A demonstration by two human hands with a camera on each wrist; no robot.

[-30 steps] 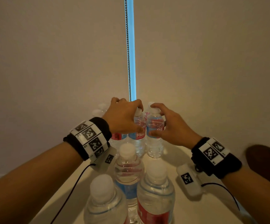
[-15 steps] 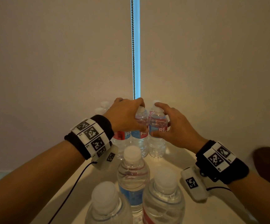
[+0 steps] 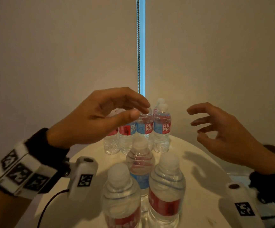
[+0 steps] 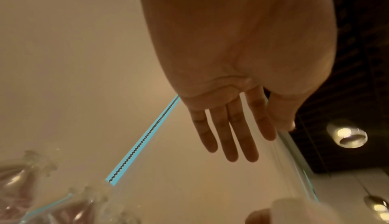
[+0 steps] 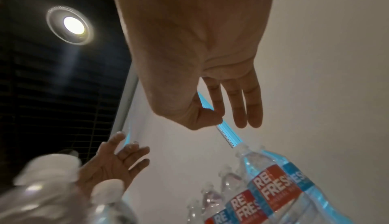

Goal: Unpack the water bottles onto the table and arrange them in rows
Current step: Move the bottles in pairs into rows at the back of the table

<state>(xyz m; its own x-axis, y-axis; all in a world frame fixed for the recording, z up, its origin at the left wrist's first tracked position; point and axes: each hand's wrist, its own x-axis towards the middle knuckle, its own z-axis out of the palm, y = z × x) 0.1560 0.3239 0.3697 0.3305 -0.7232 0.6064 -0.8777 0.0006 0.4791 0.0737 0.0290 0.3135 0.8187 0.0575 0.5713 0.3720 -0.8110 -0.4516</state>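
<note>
Several clear water bottles with white caps and red-blue labels stand on a round white table [image 3: 199, 170]. A far row [image 3: 161, 127] stands by the wall, and the same labelled bottles [image 5: 273, 184] show in the right wrist view. Three near bottles [image 3: 166, 186] stand in a cluster close to me. My left hand [image 3: 140, 110] hovers just above and in front of the far row, holding nothing; its fingers [image 4: 229, 136] are straight. My right hand [image 3: 194, 124] floats to the right of the far row, fingers loosely spread and empty, seen from below as the right hand [image 5: 231, 111].
A pale blind fills the background, with a bead chain [image 3: 138, 46] hanging in a bright blue gap behind the far bottles. The table's curved edge [image 3: 219, 163] runs under my right hand. Wrist camera units [image 3: 82, 176] and a black cable hang below my wrists. A ceiling lamp [image 5: 73, 25] glows overhead.
Both hands have let go of the two far bottles they held by the tops. They have lifted, moved apart and come towards me, fingers now loose. The far bottles stay standing.
</note>
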